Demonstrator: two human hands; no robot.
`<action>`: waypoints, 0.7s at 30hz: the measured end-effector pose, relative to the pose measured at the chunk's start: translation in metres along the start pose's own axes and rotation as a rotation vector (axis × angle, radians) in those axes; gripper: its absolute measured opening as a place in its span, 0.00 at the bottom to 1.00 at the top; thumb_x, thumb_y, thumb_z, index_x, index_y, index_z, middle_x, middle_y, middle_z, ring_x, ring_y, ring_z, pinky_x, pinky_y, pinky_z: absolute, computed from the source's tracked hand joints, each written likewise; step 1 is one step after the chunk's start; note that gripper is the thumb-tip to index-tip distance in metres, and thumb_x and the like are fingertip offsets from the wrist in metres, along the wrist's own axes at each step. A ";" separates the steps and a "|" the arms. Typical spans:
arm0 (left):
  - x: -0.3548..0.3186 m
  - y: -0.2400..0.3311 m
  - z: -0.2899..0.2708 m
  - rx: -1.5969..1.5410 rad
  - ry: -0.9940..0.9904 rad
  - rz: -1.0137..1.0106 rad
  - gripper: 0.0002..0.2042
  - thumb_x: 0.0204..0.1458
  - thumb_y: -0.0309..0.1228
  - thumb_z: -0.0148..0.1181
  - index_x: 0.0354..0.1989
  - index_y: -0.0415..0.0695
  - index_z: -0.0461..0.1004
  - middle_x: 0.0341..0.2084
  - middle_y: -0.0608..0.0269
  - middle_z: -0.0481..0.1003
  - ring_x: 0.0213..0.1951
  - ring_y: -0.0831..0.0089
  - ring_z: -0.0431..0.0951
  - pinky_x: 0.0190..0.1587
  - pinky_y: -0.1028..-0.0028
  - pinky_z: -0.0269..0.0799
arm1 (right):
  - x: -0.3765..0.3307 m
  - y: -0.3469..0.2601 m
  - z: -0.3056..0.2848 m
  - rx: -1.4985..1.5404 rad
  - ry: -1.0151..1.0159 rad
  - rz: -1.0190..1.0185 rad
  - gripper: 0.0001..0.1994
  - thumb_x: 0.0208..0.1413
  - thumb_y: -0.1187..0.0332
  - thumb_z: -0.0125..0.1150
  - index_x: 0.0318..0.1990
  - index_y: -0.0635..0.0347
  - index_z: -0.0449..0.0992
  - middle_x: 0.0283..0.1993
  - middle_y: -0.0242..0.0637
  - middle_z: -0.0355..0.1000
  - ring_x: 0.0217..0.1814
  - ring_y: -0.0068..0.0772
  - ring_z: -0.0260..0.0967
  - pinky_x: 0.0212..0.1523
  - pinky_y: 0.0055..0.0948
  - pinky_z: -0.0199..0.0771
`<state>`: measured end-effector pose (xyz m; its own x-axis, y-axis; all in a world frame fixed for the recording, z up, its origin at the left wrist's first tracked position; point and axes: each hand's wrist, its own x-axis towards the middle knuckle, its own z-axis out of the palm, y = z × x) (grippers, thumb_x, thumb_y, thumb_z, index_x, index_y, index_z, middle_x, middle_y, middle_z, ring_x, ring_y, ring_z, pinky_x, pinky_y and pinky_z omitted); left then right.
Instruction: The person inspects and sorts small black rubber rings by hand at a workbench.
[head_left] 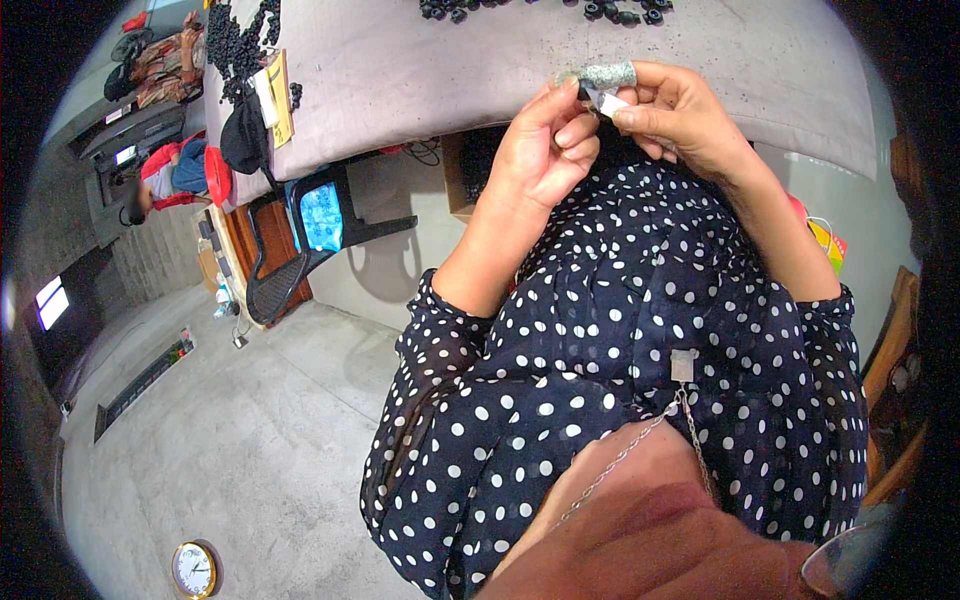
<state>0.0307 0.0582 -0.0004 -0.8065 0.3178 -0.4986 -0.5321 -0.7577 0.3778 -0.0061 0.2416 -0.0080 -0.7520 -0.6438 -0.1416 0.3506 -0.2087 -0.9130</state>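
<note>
Just over the near edge of the cloth-covered table, my two hands meet at the fingertips. My left hand [550,150] is closed, its thumb and index finger pinching a small black piece [585,92]. My right hand [685,112] grips a small white piece [611,104] with a thin, shiny tip, which points at the black piece. A grey-green speckled wrap [608,75] covers the right index finger. Fingers partly hide both small things, so their exact kind is unclear.
The grey cloth table [400,70] carries small black parts [620,14] at its far side and a heap [235,50] at left, near a yellow board [281,100]. A black chair [285,285] stands below left. Two people sit farther left. A clock [193,570] shows lower left.
</note>
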 end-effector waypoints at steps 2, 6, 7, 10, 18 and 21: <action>-0.002 -0.001 0.002 0.016 0.016 0.003 0.08 0.54 0.32 0.53 0.36 0.40 0.69 0.24 0.69 0.68 0.16 0.85 0.58 0.17 0.84 0.54 | 0.001 0.002 -0.002 0.037 -0.017 0.019 0.15 0.52 0.63 0.60 0.44 0.61 0.73 0.23 0.22 0.68 0.16 0.08 0.58 0.13 0.09 0.52; -0.003 -0.001 0.004 -0.048 0.005 -0.018 0.03 0.54 0.29 0.54 0.32 0.45 0.67 0.23 0.69 0.68 0.16 0.85 0.59 0.17 0.85 0.54 | 0.001 0.000 -0.001 0.008 -0.013 0.007 0.15 0.51 0.62 0.60 0.43 0.59 0.74 0.23 0.20 0.67 0.16 0.08 0.58 0.13 0.08 0.51; -0.004 -0.002 0.004 -0.063 0.008 -0.010 0.03 0.54 0.29 0.53 0.32 0.46 0.67 0.24 0.69 0.69 0.16 0.85 0.59 0.17 0.85 0.54 | 0.000 -0.001 0.001 -0.022 -0.007 0.003 0.15 0.51 0.61 0.60 0.43 0.58 0.74 0.22 0.20 0.67 0.16 0.08 0.58 0.13 0.08 0.52; -0.003 -0.003 0.004 -0.079 0.008 -0.004 0.02 0.54 0.29 0.53 0.32 0.46 0.68 0.24 0.68 0.69 0.16 0.85 0.59 0.17 0.85 0.55 | -0.001 -0.001 0.003 -0.029 0.017 -0.022 0.14 0.51 0.61 0.60 0.42 0.57 0.74 0.22 0.20 0.66 0.16 0.07 0.58 0.13 0.09 0.51; -0.002 0.000 -0.003 0.036 -0.091 0.054 0.04 0.54 0.27 0.53 0.37 0.44 0.69 0.24 0.68 0.69 0.16 0.86 0.60 0.18 0.86 0.56 | 0.002 0.002 -0.004 0.095 -0.075 0.038 0.14 0.50 0.64 0.61 0.42 0.60 0.73 0.22 0.22 0.66 0.14 0.09 0.58 0.11 0.09 0.50; -0.003 0.004 -0.001 0.099 -0.136 0.064 0.06 0.54 0.25 0.53 0.39 0.44 0.69 0.25 0.68 0.69 0.17 0.86 0.60 0.18 0.86 0.57 | 0.002 0.003 -0.006 0.143 -0.118 0.046 0.15 0.49 0.64 0.63 0.43 0.60 0.72 0.22 0.23 0.66 0.13 0.10 0.58 0.10 0.09 0.49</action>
<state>0.0314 0.0539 0.0021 -0.8636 0.3500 -0.3629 -0.4956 -0.7212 0.4840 -0.0095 0.2444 -0.0137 -0.6651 -0.7356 -0.1285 0.4655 -0.2738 -0.8416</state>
